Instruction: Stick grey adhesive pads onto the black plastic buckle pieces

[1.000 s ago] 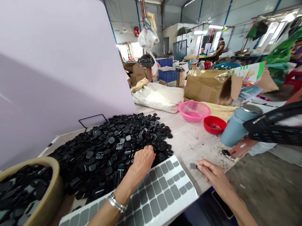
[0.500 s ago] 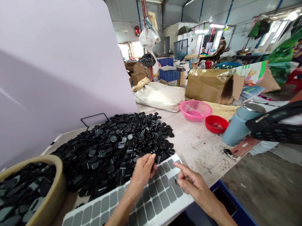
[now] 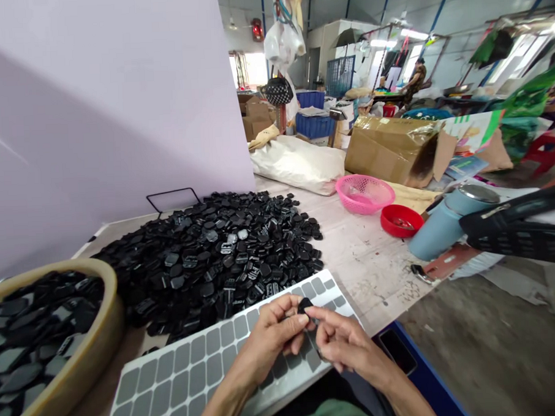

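Note:
My left hand (image 3: pixel 282 325) is closed, pinching a small black plastic buckle (image 3: pixel 304 305) between thumb and fingers. From the other side, my right hand (image 3: pixel 347 340) meets it: the index fingertip presses at the buckle's edge, and the remaining fingers are curled in. Whether the right fingers also hold something else is hidden. Under both hands lies a white sheet of grey rounded stickers (image 3: pixel 180 359), tilted along the table's front edge. Just behind the sheet spreads a large heap of black buckles (image 3: pixel 215 253), some showing slots.
At the left stands a round yellowish tub (image 3: pixel 111 301) full of similar black pieces. To the right are a pink basket (image 3: pixel 364 195), a red bowl (image 3: pixel 401 221), a blue bottle (image 3: pixel 437 228) and a black bag (image 3: pixel 517 225). A pale upright panel (image 3: pixel 116 104) rises behind the heap.
My hands have come together over the sheet's right part; the right finger left the sheet's corner and now touches the buckle. The buckle in my left hand has come into sight. The view shifted slightly.

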The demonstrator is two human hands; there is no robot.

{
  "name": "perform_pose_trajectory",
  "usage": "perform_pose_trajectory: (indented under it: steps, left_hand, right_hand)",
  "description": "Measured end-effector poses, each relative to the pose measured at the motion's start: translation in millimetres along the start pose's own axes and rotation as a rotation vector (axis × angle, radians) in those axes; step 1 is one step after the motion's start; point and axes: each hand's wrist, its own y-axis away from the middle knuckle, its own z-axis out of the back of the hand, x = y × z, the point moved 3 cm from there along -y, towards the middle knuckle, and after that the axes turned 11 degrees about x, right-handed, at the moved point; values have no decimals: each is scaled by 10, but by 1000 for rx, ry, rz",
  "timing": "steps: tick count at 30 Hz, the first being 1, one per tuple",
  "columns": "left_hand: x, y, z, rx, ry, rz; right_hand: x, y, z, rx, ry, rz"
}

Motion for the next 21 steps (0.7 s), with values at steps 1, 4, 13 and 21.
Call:
perform_pose_trajectory:
  steps: [1, 4, 13, 21]
  left_hand:
    - [7, 2, -8, 13, -1, -6]
    - [46, -4, -42, 25, -17, 4]
    - [110, -65, -131, -23, 150, 2]
    - [121, -79, -189, -31, 166, 32]
  right_hand:
    - [3, 11, 3, 11, 3, -9]
    - [-4, 46, 28, 30, 22, -21]
    - [106, 162, 145, -489, 617, 211]
    - [97, 109, 58, -452, 931, 315]
